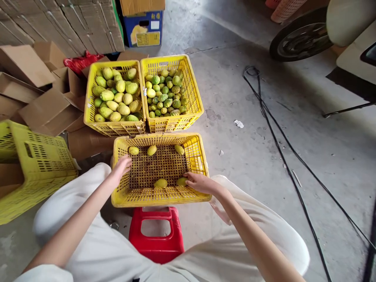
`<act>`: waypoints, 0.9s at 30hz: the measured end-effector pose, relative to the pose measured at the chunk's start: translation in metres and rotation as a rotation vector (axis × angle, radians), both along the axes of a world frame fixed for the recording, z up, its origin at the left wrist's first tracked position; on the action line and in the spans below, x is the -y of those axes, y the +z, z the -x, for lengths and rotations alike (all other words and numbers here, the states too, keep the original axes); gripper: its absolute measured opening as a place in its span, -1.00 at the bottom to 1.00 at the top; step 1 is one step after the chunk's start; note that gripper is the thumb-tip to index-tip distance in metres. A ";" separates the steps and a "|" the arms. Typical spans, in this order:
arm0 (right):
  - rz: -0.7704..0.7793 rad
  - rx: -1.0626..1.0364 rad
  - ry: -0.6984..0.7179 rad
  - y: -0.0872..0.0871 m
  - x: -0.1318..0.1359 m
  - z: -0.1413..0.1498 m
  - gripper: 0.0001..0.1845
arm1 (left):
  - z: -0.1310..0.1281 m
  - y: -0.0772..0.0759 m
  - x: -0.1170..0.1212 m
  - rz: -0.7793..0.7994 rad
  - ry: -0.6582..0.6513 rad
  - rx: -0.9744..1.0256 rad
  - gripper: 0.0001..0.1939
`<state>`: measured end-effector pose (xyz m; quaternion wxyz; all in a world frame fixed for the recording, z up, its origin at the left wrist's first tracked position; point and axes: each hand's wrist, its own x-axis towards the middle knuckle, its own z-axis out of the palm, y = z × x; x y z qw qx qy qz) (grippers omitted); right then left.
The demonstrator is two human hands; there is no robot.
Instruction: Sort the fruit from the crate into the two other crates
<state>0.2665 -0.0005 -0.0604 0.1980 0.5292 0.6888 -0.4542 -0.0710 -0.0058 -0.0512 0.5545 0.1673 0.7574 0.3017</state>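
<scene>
A yellow plastic crate (160,198) rests on a red stool (157,235) between my knees, holding several yellow-green fruits. My left hand (121,166) lies over the crate's left rim, fingers curled down inside, close to one fruit (133,150). My right hand (199,181) reaches in from the right, fingertips touching a fruit (181,181) near the front; another fruit (161,183) lies beside it. Whether the right fingers grip that fruit is unclear.
Two fuller yellow crates stand beyond: large fruits on the left (114,127), small ones on the right (176,122). An upturned yellow crate (32,168) and cardboard boxes (41,105) are at the left. Black cables (282,152) cross the concrete floor; a scooter wheel (299,39) is far right.
</scene>
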 end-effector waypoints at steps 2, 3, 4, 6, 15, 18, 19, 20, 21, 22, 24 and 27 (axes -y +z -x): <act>0.042 0.052 -0.005 -0.015 -0.008 -0.004 -0.65 | 0.005 -0.028 0.013 0.127 -0.138 -0.089 -0.59; 0.043 0.079 -0.015 -0.025 -0.016 -0.005 -0.67 | 0.006 -0.042 0.016 0.156 -0.210 -0.131 -0.53; 0.029 0.107 -0.032 -0.037 -0.025 -0.004 -0.67 | 0.006 -0.056 0.016 0.173 -0.288 -0.159 -0.47; -0.025 0.164 -0.079 -0.064 -0.045 0.000 -0.62 | 0.002 -0.084 0.006 0.180 -0.438 -0.211 -0.37; -0.160 0.270 -0.198 -0.196 -0.111 0.016 -0.31 | -0.055 -0.205 -0.092 0.148 -0.905 -0.497 -0.21; -0.183 0.281 -0.200 -0.234 -0.115 0.017 -0.22 | -0.075 -0.241 -0.105 0.223 -0.943 -0.635 -0.31; -0.190 0.289 -0.202 -0.244 -0.114 0.018 -0.20 | -0.081 -0.250 -0.106 0.244 -0.947 -0.674 -0.33; -0.200 0.293 -0.202 -0.253 -0.112 0.019 -0.21 | -0.086 -0.257 -0.105 0.253 -0.952 -0.709 -0.35; -0.210 0.290 -0.196 -0.260 -0.109 0.020 -0.24 | -0.091 -0.262 -0.103 0.249 -0.958 -0.739 -0.36; -0.219 0.277 -0.183 -0.265 -0.104 0.022 -0.27 | -0.094 -0.265 -0.101 0.235 -0.970 -0.761 -0.38; -0.223 0.231 -0.144 -0.271 -0.088 0.028 -0.30 | -0.099 -0.267 -0.092 0.192 -1.017 -0.769 -0.39; -0.196 0.164 -0.117 -0.270 -0.052 0.045 -0.29 | -0.102 -0.262 -0.071 0.139 -1.123 -0.694 -0.38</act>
